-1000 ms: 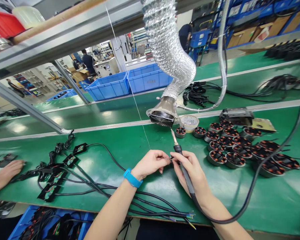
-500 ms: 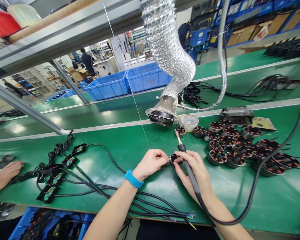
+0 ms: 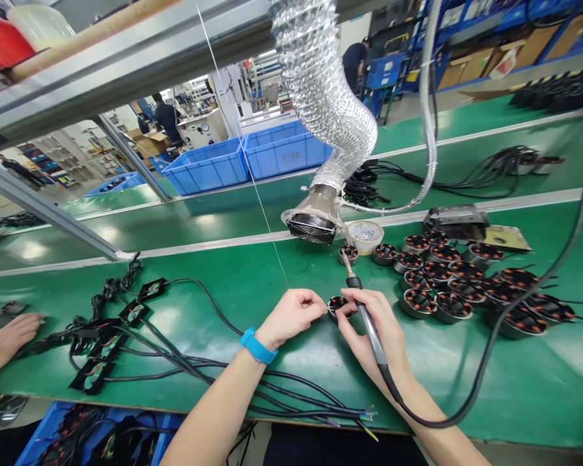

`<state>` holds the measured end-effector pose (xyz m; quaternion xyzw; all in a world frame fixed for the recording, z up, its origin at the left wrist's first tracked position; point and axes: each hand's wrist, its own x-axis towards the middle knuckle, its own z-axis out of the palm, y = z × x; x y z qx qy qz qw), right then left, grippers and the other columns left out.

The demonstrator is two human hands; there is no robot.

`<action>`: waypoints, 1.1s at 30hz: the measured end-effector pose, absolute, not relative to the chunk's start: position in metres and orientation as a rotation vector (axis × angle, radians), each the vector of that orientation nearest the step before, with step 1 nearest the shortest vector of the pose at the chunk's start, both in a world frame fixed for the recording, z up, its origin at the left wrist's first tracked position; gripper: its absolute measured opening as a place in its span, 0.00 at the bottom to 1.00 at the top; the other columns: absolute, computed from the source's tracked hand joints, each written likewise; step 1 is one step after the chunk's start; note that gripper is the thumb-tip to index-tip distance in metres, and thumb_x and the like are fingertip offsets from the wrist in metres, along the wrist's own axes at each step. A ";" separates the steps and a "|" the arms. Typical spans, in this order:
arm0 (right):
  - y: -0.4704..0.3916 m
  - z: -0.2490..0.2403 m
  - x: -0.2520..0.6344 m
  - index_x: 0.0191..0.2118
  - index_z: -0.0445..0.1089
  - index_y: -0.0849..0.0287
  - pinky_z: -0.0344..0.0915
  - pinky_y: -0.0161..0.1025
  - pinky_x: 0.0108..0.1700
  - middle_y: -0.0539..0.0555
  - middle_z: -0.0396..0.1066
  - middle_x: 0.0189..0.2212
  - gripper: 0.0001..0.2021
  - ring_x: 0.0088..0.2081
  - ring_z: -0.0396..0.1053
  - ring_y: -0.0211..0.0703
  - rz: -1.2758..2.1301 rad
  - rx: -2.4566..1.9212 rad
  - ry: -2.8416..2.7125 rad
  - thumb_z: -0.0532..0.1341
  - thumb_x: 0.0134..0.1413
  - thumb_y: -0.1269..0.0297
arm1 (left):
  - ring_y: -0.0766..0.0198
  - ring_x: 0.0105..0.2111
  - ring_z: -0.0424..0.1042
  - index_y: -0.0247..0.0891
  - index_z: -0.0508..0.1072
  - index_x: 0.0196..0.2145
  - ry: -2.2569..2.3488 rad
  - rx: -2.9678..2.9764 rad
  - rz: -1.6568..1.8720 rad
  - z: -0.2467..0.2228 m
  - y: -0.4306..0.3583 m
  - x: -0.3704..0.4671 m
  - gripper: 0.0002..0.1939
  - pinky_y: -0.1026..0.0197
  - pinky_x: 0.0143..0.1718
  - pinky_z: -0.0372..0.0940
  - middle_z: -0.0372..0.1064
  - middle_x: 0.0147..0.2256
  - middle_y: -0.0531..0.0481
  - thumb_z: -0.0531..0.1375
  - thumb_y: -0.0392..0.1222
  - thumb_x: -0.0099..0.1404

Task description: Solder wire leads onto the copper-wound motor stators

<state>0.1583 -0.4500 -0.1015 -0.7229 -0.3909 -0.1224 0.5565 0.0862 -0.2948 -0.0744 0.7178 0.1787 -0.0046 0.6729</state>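
Observation:
In front of me on the green bench sits a small round motor stator (image 3: 337,303) in a metal ring, between my two hands. My left hand (image 3: 296,314), with a blue wristband (image 3: 258,347), is pinched closed at the stator's left edge; what its fingertips hold is too small to make out. A thin wire (image 3: 267,220) hangs from above and ends behind this hand. In my right hand (image 3: 386,327) lies a soldering iron (image 3: 372,333), its tip pointing away from me over another stator (image 3: 348,253). My right thumb and fingertips touch the near stator's right side.
Several stators (image 3: 451,305) stand grouped at the right. A fume duct (image 3: 313,217) hangs beside a round tub (image 3: 366,236). Black cables (image 3: 214,369) with small open boxes (image 3: 93,374) lie at the left. Another person's hand (image 3: 14,336) rests at far left. The iron's cord (image 3: 495,362) loops at right.
The view has shifted slightly. My right fingers have moved a little on the stator, and the iron's tip now sits lower, across the stator behind. My left hand keeps its pinch.

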 end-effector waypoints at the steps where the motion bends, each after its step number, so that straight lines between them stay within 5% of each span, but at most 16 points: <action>1: -0.451 -0.100 0.158 0.53 0.67 0.55 0.71 0.41 0.45 0.53 0.68 0.39 0.16 0.40 0.72 0.42 -0.294 -1.699 -0.921 0.60 0.59 0.72 | 0.75 0.18 0.55 0.33 0.72 0.29 0.403 1.617 -0.014 -0.074 -0.295 0.086 0.10 0.68 0.20 0.50 0.61 0.21 0.57 0.60 0.44 0.57; 6: -0.464 -0.094 0.152 0.53 0.70 0.54 0.70 0.39 0.45 0.53 0.72 0.39 0.14 0.38 0.72 0.40 -0.369 -1.679 -0.822 0.61 0.62 0.70 | 0.75 0.16 0.54 0.33 0.72 0.30 0.424 1.628 -0.032 -0.076 -0.295 0.086 0.11 0.68 0.18 0.47 0.59 0.20 0.58 0.61 0.45 0.58; 15: -0.495 -0.121 0.141 0.34 0.76 0.57 0.72 0.44 0.38 0.50 0.73 0.25 0.10 0.30 0.74 0.45 -0.547 -1.642 -0.708 0.58 0.63 0.69 | 0.74 0.16 0.56 0.33 0.72 0.29 0.438 1.628 -0.061 -0.076 -0.295 0.085 0.10 0.69 0.18 0.48 0.58 0.18 0.58 0.61 0.45 0.58; 33: -0.490 -0.109 0.141 0.35 0.75 0.55 0.71 0.40 0.38 0.48 0.74 0.26 0.09 0.28 0.73 0.40 -0.537 -1.639 -0.842 0.57 0.62 0.71 | 0.74 0.15 0.54 0.34 0.72 0.30 0.440 1.636 -0.076 -0.074 -0.296 0.085 0.10 0.68 0.18 0.46 0.58 0.17 0.59 0.61 0.46 0.58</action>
